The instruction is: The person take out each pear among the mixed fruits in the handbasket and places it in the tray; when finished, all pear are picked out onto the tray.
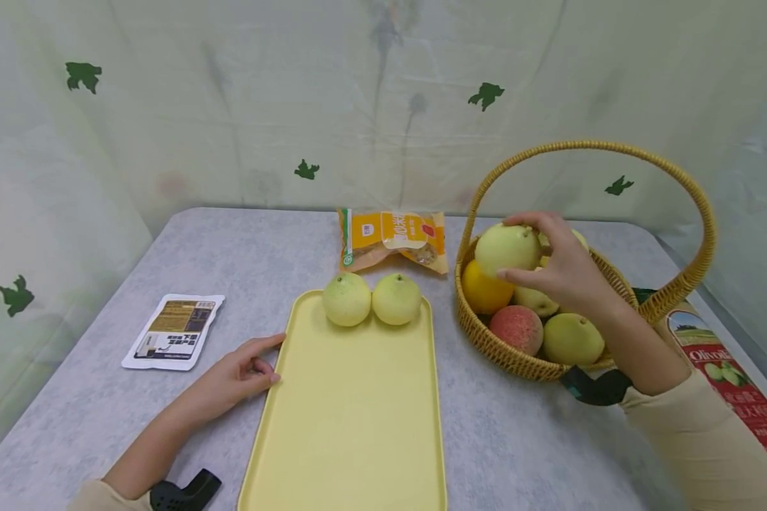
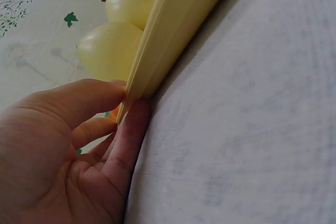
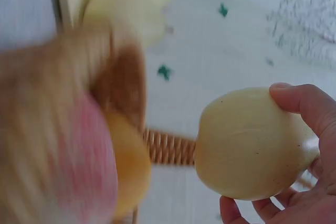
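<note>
The person's left hand has its thumb and fingers closed on the rim of a yellow tray at the tray's 10 o'clock; the right hand, well apart from it, is clamped round a pale green pear over a woven basket that stands at 2 o'clock from the tray. Inside the basket, an orange fruit sits at 9 o'clock, a red peach at 8 and another pear at 5. Two pears touch side by side at the tray's 12 o'clock end. On the counter, an orange snack bag lies just beyond them, a white packet at 10 o'clock and a red-labelled package at 3.
</note>
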A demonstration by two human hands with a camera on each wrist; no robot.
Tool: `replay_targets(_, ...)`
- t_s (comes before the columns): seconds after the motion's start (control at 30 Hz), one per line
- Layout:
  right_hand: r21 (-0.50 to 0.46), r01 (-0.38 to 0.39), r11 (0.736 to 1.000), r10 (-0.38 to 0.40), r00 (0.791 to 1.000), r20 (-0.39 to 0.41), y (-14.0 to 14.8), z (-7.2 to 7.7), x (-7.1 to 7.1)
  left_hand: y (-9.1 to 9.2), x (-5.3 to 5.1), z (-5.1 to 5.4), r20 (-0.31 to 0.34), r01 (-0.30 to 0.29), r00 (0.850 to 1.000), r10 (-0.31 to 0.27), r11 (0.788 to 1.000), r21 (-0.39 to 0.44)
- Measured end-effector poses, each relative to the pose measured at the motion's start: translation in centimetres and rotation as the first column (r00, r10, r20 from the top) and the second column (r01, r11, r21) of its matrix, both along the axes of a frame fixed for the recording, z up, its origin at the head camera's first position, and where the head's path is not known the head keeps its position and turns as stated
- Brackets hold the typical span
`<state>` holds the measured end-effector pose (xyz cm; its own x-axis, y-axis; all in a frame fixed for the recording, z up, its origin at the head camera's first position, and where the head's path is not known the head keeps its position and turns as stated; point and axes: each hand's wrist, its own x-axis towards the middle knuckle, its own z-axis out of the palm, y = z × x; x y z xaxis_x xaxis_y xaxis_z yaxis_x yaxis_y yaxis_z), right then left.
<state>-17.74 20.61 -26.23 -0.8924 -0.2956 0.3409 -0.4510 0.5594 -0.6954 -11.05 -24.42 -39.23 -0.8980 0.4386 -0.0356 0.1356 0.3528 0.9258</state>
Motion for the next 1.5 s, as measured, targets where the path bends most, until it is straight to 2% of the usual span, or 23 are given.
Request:
replay_targets(0.1,-0.004,-0.083,0.997,0.083,0.996,-0.025,-1.9,-0.7,1.2,0.0,-0.1,-0.1,-0.005,0.008,1.000,-0.008,1.000,0.008)
replay_targets(0.23,-0.010,-0.199,0.980,0.199,0.980,-0.022,-4.5,-1.9,2.5,0.0,-0.1,-0.2,-0.012,0.017,1.000,-0.017,1.000,0.015)
replay_targets(0.37,-0.013,-0.302,0.953,0.303,0.953,0.027,-7.3,-3.5,3.4,0.0,-0.1,-0.1,-0.005,0.016,1.000,-0.016,1.000,0.015)
replay_targets(0.5,-0.022,-0.356,0.934,0.357,0.931,0.081,-9.8,-5.3,3.6,0.2,-0.1,0.1,0.012,0.012,1.000,-0.012,1.000,0.009)
replay_targets(0.7,-0.018,-0.389,0.921,0.388,0.913,0.129,-12.4,-7.9,3.9,0.2,-0.1,0.1,0.005,0.016,1.000,-0.016,1.000,0.005)
replay_targets(0.93,0.010,-0.406,0.914,0.399,0.903,0.160,-14.3,-9.6,3.8,0.2,-0.2,0.1,-0.006,0.020,1.000,-0.020,1.000,0.004)
replay_targets(1.23,-0.024,-0.386,0.922,0.386,0.913,0.129,-15.7,-10.5,3.2,0.2,-0.1,0.3,0.012,0.011,1.000,-0.011,1.000,-0.011)
replay_targets(1.5,-0.030,-0.398,0.917,0.398,0.908,0.127,-16.3,-10.6,2.9,0.1,0.0,0.2,-0.010,0.014,1.000,-0.014,1.000,-0.005)
